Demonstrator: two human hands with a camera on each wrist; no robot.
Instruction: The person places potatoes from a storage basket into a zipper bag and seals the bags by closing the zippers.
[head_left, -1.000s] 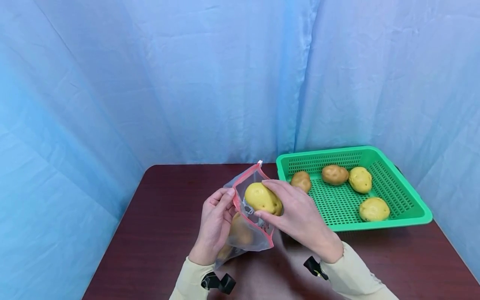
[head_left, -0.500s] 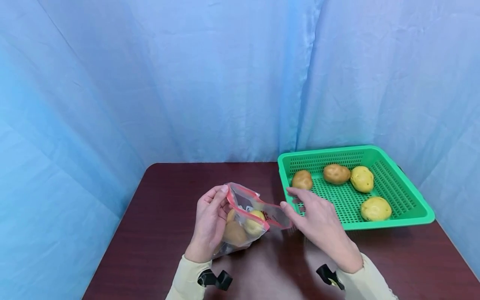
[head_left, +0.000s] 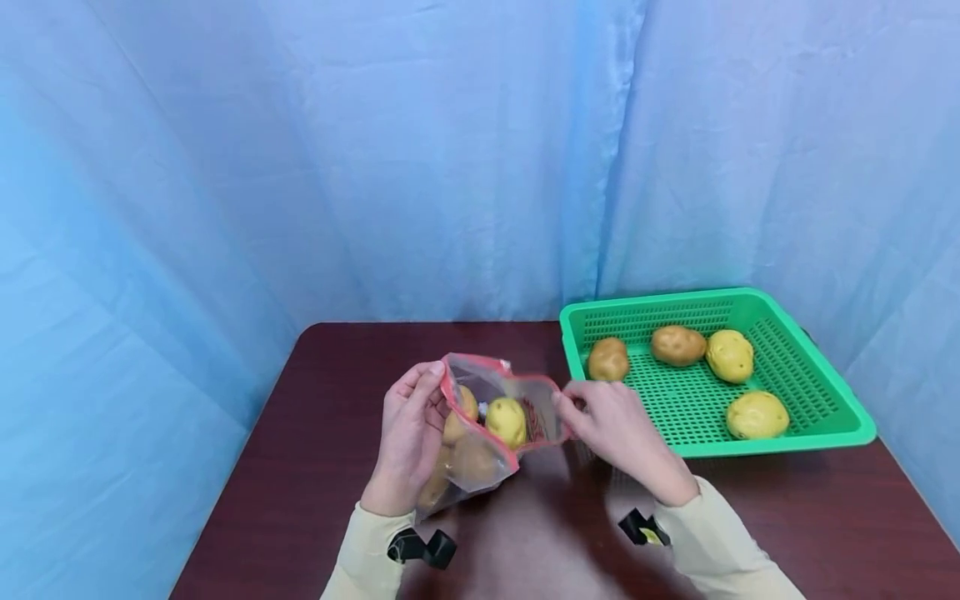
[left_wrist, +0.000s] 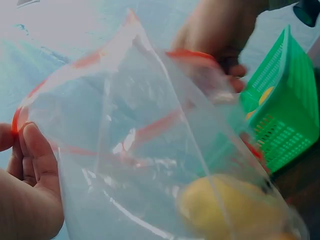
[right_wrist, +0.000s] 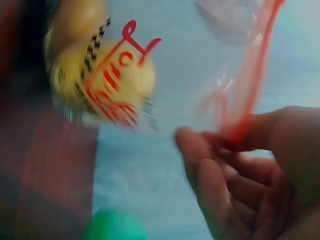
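Observation:
A clear zip bag (head_left: 480,462) with a red-edged mouth is held between my two hands, its opening spread wide. My left hand (head_left: 408,433) pinches the left rim between thumb and fingers. On the opposite side, my right hand (head_left: 618,429) pinches the right corner of the rim; the right wrist view shows thumb and finger on the red strip (right_wrist: 245,127). Inside the bag lie a yellow potato (head_left: 506,422) and several brown potatoes (head_left: 474,461), partly seen through the plastic. Red lettering (right_wrist: 117,75) is printed on the bag.
A green perforated basket (head_left: 825,417) stands on the dark wooden table (head_left: 315,467) at the right. It holds brown potatoes (head_left: 678,345) and yellow potatoes (head_left: 757,415). Blue curtains (head_left: 450,167) hang behind the table.
The yellow potato my right hand held at the bag's mouth is now inside the bag. My right hand let it go, moved right, and then took the bag's right rim.

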